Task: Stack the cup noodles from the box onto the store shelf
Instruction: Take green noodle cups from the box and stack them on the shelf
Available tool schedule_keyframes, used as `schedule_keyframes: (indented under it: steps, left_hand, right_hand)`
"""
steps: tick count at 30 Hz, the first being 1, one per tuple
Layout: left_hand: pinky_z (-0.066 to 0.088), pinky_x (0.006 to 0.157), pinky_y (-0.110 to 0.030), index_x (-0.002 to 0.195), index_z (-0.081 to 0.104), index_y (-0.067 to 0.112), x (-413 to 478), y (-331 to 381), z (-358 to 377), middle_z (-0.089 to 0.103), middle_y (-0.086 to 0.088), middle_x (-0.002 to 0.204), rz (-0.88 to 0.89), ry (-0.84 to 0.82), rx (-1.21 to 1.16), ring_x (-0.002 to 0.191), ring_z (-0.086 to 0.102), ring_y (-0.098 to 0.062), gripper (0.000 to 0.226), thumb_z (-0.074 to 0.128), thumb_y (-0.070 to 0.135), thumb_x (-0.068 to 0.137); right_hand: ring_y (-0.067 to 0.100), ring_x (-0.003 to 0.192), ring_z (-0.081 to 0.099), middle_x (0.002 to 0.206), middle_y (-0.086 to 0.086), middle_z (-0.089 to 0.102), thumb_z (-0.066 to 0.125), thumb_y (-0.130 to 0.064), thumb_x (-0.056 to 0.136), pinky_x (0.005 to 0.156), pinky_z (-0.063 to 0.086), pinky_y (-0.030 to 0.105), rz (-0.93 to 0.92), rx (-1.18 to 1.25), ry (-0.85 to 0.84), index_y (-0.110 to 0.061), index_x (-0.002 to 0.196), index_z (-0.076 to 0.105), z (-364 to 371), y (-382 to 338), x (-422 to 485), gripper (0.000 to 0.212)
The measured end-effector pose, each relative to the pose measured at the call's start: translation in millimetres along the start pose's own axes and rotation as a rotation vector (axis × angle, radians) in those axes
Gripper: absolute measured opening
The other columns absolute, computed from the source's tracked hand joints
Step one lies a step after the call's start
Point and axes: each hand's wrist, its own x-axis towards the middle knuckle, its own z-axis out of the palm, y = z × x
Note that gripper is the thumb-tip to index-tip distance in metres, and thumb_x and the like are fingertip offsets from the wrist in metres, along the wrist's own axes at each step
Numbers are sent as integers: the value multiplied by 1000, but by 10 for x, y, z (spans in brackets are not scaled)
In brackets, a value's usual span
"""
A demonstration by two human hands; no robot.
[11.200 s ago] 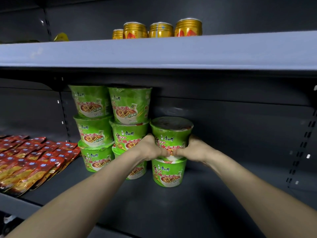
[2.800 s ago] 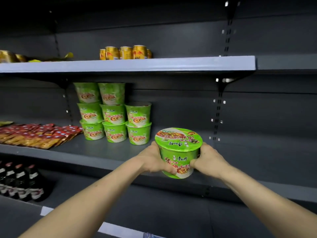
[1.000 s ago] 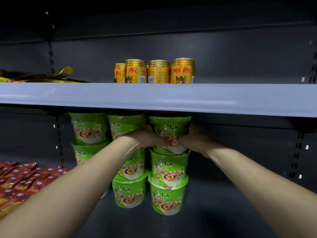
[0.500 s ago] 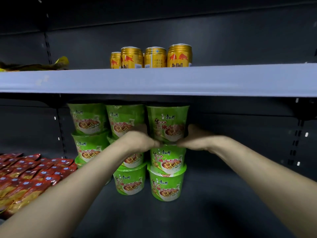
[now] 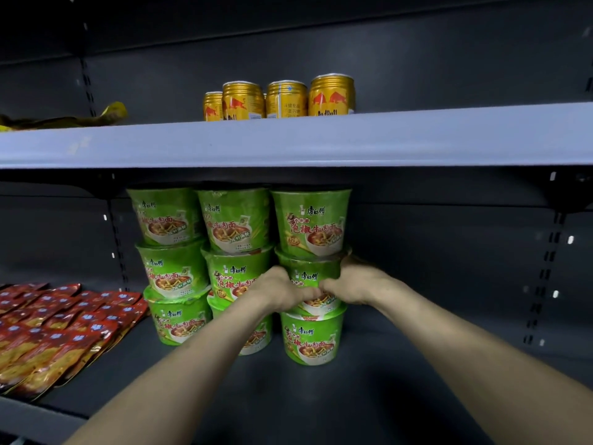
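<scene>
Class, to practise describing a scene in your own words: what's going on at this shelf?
A person is stocking green noodle cups on a dark shelf. Three stacks stand side by side, each three cups high, reaching just under the upper shelf. The left grip and right grip wrap the middle cup of the right stack, below its top cup, seemingly steadying it. To the left lie red packets; gold cans stand on the upper shelf.
</scene>
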Motion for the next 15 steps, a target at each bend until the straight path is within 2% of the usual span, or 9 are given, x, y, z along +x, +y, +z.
schedule_keyframes:
  steps: [5,7,9,11,12,13,14,15]
  left_hand:
    - [49,97,-36,118,58,13,-30,-75,16,64,-4,121,52,37,80,111,60,-24,65,76,56,74]
    - [47,95,-36,120,54,12,-134,-175,84,57,-6,122,108,123,355,114,57,-26,66,69,60,78]
    - [43,97,-37,125,52,15,-236,-322,198,52,-5,124,219,243,645,118,53,-26,59,63,56,84]
    - [36,101,-37,127,50,19,-282,-458,298,52,-2,124,342,337,783,121,49,-24,46,57,46,90]
    - [35,100,-36,126,51,20,-279,-519,325,54,-1,122,401,373,816,120,50,-24,40,55,41,92]
    - [36,97,-37,120,55,20,-275,-566,334,58,-1,115,465,408,830,114,54,-24,34,57,37,90]
    - [41,89,-38,109,61,19,-262,-599,332,63,-1,102,524,443,828,102,60,-25,29,65,33,84]
    - [46,79,-37,95,66,18,-230,-638,331,65,0,86,573,460,825,86,65,-25,27,75,30,73]
  right_hand:
    - [25,105,59,119,5,60,49,-45,92,88,48,33,-1,-131,-34,-16,119,56,27,-10,-108,40]
    - [26,105,58,114,5,62,49,-40,94,85,42,34,-8,-303,6,-16,111,59,120,5,-236,31]
    - [27,110,53,118,6,60,49,-31,94,91,36,38,-85,-479,72,-15,114,59,245,30,-340,27]
    - [28,110,51,117,7,59,52,-26,93,94,34,39,-164,-596,104,-15,115,61,400,34,-397,26]
    - [27,102,55,108,8,62,61,-26,87,91,37,39,-224,-627,165,-16,108,65,472,31,-411,24]
    - [27,86,60,91,8,66,75,-28,73,82,42,39,-266,-633,215,-16,91,71,529,36,-412,22]
    - [26,66,61,70,7,65,88,-28,51,69,46,36,-284,-631,239,-16,70,71,573,56,-401,28]
    - [24,51,57,54,4,59,92,-24,31,58,47,34,-313,-611,271,-17,53,66,617,85,-378,35]
